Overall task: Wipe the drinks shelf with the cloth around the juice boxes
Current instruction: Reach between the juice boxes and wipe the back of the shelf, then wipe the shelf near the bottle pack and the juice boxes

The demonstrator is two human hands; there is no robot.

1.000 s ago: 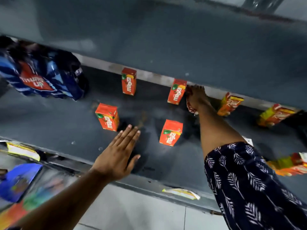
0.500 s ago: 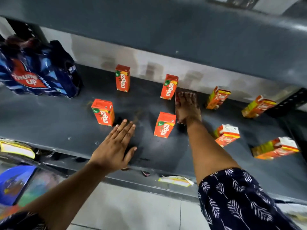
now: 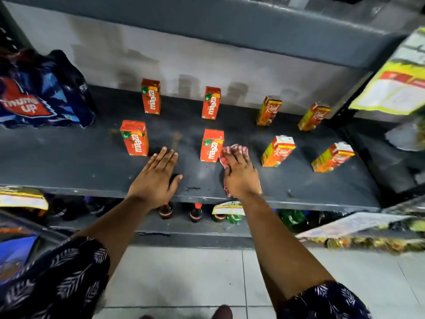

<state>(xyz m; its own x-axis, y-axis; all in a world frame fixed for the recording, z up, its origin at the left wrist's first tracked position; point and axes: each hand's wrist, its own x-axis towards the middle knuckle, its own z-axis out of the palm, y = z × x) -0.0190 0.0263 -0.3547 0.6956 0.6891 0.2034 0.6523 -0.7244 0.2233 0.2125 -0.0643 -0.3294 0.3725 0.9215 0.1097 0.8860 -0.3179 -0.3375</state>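
A dark grey drinks shelf (image 3: 69,162) carries several orange juice boxes in two rows. My right hand (image 3: 241,176) presses a red-and-white checked cloth (image 3: 234,150) flat on the shelf near its front edge, just right of the front-middle Maaza box (image 3: 211,146). The cloth shows past my fingertips and under my palm. My left hand (image 3: 158,176) rests flat on the shelf with fingers together, empty, just right of the front-left Maaza box (image 3: 135,138). Two more Maaza boxes (image 3: 151,96) stand at the back. Several Real boxes (image 3: 277,151) stand to the right.
A blue Thums Up bottle pack (image 3: 39,95) fills the shelf's left end. An upper shelf (image 3: 207,26) overhangs. Cola bottles (image 3: 166,210) stand on the shelf below. A yellow price tag (image 3: 228,208) hangs on the front edge. Packets (image 3: 391,88) hang at the right.
My right hand has drawn the cloth from the back of the shelf forward, past the front-middle box toward the front edge. My left hand stays flat in about the same spot. The camera has pulled back.
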